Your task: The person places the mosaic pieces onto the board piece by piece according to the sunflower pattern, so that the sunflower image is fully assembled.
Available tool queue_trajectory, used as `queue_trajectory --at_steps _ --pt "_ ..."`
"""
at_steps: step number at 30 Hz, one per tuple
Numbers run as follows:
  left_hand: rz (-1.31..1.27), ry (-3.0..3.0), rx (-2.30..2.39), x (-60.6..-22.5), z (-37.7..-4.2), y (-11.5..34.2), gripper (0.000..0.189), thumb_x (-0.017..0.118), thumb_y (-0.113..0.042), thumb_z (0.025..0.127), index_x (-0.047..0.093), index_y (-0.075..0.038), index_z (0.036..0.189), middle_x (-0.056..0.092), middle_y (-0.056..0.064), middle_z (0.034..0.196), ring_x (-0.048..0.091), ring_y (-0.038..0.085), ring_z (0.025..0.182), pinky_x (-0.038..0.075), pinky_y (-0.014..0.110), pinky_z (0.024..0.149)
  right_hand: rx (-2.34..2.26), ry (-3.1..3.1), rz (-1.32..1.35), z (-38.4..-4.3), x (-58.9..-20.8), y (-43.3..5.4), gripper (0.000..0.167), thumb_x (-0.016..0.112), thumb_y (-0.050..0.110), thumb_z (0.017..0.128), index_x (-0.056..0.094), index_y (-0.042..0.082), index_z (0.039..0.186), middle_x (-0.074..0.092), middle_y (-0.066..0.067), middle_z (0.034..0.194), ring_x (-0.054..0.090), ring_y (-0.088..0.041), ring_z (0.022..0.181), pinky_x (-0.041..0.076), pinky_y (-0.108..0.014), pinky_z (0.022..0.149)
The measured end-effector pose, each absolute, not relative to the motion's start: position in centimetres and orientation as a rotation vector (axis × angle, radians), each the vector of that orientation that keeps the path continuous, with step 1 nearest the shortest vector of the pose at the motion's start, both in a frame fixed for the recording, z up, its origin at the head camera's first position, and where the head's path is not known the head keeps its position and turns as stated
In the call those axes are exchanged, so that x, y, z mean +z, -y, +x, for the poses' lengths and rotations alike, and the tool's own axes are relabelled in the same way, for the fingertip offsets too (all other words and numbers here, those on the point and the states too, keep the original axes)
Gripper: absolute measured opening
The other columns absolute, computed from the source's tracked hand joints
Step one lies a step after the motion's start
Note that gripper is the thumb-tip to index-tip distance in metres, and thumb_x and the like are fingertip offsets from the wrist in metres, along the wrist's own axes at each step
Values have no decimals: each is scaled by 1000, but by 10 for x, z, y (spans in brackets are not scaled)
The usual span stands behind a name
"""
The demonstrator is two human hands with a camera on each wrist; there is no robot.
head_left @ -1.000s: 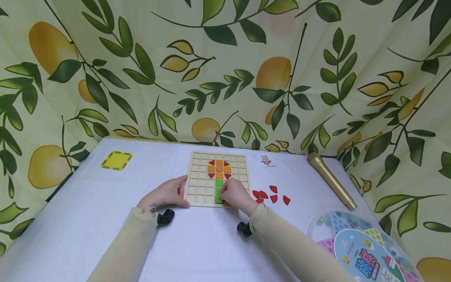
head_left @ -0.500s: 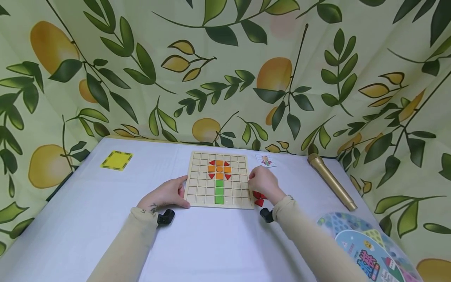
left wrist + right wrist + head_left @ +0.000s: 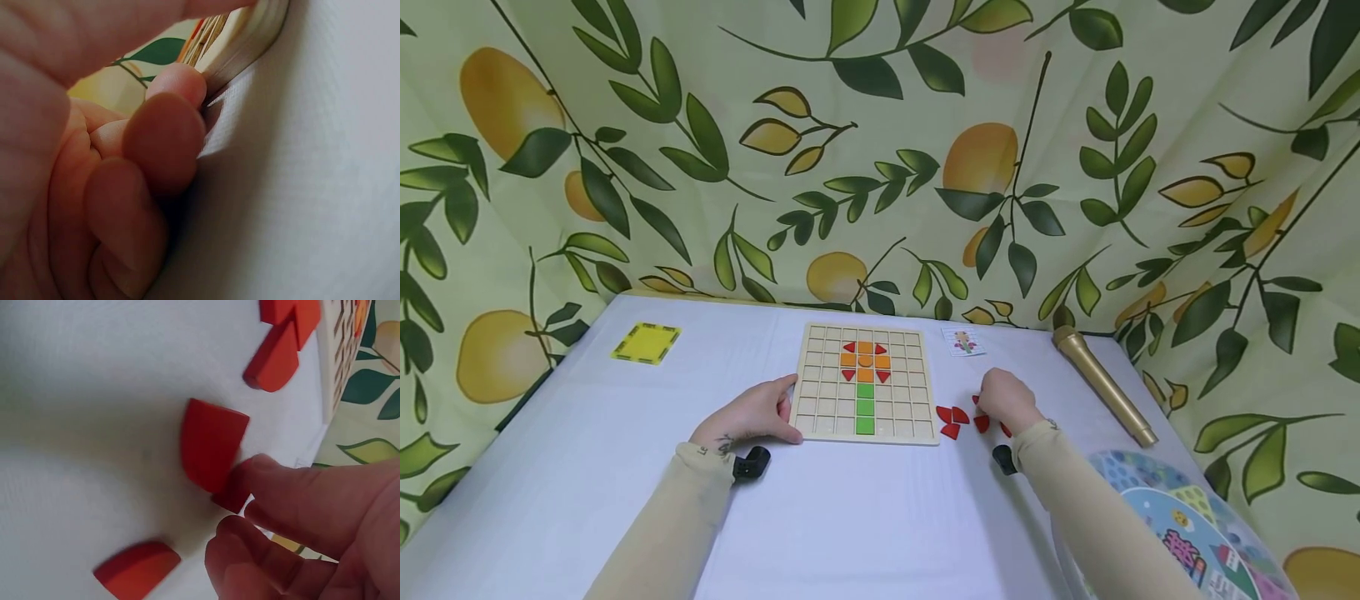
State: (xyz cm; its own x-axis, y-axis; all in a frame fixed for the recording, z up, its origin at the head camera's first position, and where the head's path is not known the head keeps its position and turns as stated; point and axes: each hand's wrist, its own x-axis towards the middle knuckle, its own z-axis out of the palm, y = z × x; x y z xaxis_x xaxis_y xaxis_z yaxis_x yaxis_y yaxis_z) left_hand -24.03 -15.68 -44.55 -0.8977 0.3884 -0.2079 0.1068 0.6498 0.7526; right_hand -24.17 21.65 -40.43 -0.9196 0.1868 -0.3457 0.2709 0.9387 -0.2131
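Observation:
In the head view, a wooden grid board (image 3: 827,408) bears an orange cross, red triangles and a column of green squares (image 3: 865,407). My left hand (image 3: 748,412) holds its near left corner, thumb at the front edge and fingers by the left side. In the left wrist view, fingertips (image 3: 165,140) curl beside the board's edge (image 3: 250,47). My right hand (image 3: 1009,400) is over the scattered red fan-shaped pieces right of the board. In the right wrist view, its thumb and forefinger pinch a red piece (image 3: 233,490), partly hidden by the thumb, against another red piece (image 3: 212,440).
Three red pieces (image 3: 951,418) lie together by the board's right edge. A pattern card (image 3: 963,341) lies behind them. A gold microphone (image 3: 1105,385) and a round game box (image 3: 1180,533) stand to the right, a yellow square frame (image 3: 647,343) at far left.
My right hand has left the lowest green square and moved right to the red pieces. My left hand has stayed at the board's corner.

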Motion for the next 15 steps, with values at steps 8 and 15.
queue_trajectory --at_steps 8,15 --pt "384 -2518 1105 -445 -241 156 104 86 -18 59 28 1 143 53 4 65 46 17 54 34 28 52 -427 -2771 322 -243 -409 -217 20 67 11 79 60 -1 94 59 -10 78 52 -23 69 43 -30 59" --pt "388 -2516 1109 -445 -241 157 104 86 -18 59 28 2 142 53 4 65 47 16 55 35 28 53 -848 -2687 348 -250 -406 -206 23 63 12 83 58 3 103 56 -12 88 53 -23 75 44 -27 59"
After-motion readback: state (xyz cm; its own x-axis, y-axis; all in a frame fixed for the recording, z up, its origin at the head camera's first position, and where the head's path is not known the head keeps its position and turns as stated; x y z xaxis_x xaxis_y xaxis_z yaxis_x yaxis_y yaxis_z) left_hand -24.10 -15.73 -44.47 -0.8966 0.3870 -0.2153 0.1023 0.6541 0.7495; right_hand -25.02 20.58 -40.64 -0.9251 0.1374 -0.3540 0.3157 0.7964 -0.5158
